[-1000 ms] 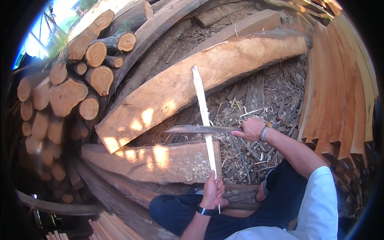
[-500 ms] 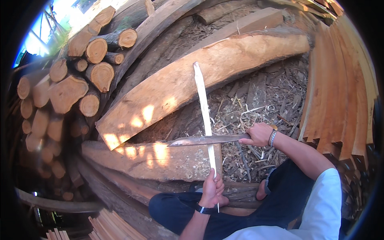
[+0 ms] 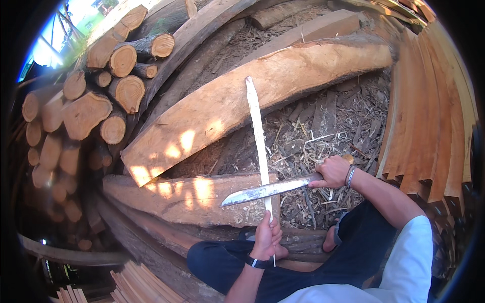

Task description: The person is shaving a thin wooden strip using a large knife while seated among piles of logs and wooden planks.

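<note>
Two hands are at work, both closed on something. Nearest is the left hand (image 3: 267, 237), low between the bent legs (image 3: 217, 262), its fingers wrapped around the lower part of a pale stick (image 3: 258, 134), whose thin end pokes out below the fist. Gripping it there probably steadies the stick while keeping the fingers on the body side of the blade.

The stick runs away from the body, over the near slab (image 3: 217, 208) and up to the far slab (image 3: 308, 68), where its tip appears to rest; that would brace the far end, since no hand holds it.

Just beyond the left fist, the knife (image 3: 273, 189) crosses the stick above the near slab, its point to the left and its bright flat tilted into view. Whether the edge is touching the wood, I cannot tell. The right hand (image 3: 333, 171) is clenched around the handle, well out to the right, which seems to leave most of the blade clear for use.

Shavings (image 3: 323, 144) litter the ground past that hand, between the slabs. To the right, boards (image 3: 424, 106) stand in a row, and beyond the slabs on the left, logs (image 3: 130, 93) are stacked with cut ends facing inward, perhaps to save room.
</note>
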A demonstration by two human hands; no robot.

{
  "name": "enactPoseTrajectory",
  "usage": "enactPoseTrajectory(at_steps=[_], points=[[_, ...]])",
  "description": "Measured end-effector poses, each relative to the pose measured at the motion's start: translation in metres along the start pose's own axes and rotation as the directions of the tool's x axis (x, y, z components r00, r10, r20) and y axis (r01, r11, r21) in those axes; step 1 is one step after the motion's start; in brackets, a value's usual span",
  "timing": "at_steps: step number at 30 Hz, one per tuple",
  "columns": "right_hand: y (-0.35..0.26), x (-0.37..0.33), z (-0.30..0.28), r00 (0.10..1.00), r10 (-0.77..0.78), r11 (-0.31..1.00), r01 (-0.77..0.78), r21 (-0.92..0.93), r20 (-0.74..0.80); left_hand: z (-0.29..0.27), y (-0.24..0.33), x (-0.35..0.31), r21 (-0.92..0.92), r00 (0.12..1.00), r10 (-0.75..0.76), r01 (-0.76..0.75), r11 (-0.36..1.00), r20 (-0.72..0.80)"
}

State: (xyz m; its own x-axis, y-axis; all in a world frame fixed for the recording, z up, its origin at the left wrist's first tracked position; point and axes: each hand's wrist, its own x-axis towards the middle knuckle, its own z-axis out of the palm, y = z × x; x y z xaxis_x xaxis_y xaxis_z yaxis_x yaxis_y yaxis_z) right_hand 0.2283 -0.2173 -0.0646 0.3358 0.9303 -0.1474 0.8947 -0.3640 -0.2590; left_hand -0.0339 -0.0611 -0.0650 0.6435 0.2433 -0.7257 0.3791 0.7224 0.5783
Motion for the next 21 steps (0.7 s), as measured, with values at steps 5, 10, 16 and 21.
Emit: enactPoseTrajectory(at_steps=[5,10,16,21], points=[[0.004,0.003,0.002,1.000,0.028,0.999,-0.029,-0.014,-0.009,0.002,0.002,-0.001,0.018,1.000,0.003,-0.003,1.000,-0.006],[-0.006,-0.005,0.003,0.999,0.044,0.999,-0.044,-0.010,-0.006,0.000,0.003,-0.003,-0.019,1.000,-0.015,0.015,1.000,0.010],[-0.007,-0.003,0.002,0.996,0.086,0.996,-0.086,-0.011,-0.031,0.001,0.008,0.000,-0.010,0.999,0.014,-0.013,1.000,0.029],[-0.006,-0.002,-0.004,0.997,0.076,0.997,-0.076,-0.017,-0.011,0.002,0.008,-0.001,-0.025,1.000,-0.003,0.004,1.000,0.016]])
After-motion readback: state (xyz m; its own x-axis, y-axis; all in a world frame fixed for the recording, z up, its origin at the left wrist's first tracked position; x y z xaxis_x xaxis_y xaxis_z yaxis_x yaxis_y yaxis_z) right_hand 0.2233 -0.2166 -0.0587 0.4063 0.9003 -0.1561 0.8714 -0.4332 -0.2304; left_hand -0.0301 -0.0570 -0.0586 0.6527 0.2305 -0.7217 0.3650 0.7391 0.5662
